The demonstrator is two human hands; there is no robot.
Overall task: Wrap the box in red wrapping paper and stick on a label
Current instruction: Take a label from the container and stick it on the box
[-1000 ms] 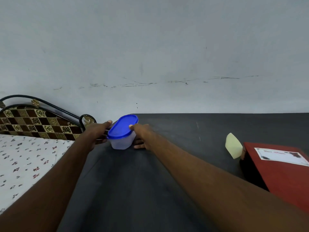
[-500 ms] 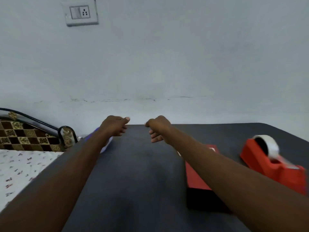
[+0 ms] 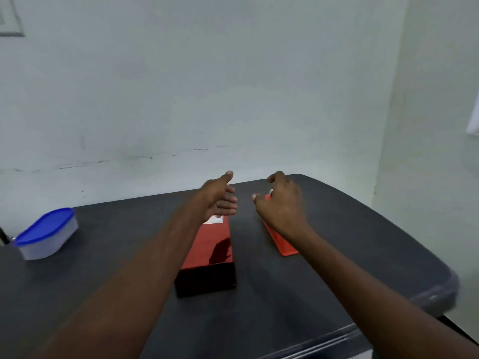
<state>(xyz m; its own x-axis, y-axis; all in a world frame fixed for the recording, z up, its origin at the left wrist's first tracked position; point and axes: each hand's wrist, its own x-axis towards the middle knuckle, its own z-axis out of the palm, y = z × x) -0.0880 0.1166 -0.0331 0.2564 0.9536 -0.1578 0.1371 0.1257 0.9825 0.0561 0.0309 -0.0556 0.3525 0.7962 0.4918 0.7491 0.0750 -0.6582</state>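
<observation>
**Box wrapped in red, lying mid-worktop under two reaching arms**

Head view: box (image 3: 208, 255), covered in glossy red wrapping paper, lay lengthwise near the middle of the dark worktop (image 3: 350, 255), near end in shadow. White label (image 3: 216, 219) stuck at the far end of its top, partly hidden behind the left hand (image 3: 220, 199). Left hand held above that far end, fingers straight and relaxed, thumb raised, gripping nothing; contact with the box could not be told. Right hand (image 3: 281, 203) hovered to the right, fingers loosely curled over the far part of a red-orange tape dispenser (image 3: 281, 242); whether those fingers actually touched or gripped it could not be told, blurred and hidden by the back of the hand. Dispenser stood just right of the box, a strip of bare worktop between them. Clear plastic container with a blue lid (image 3: 48, 233) sat well apart at the left edge. Pale wall (image 3: 233, 86) rose behind the worktop.
</observation>
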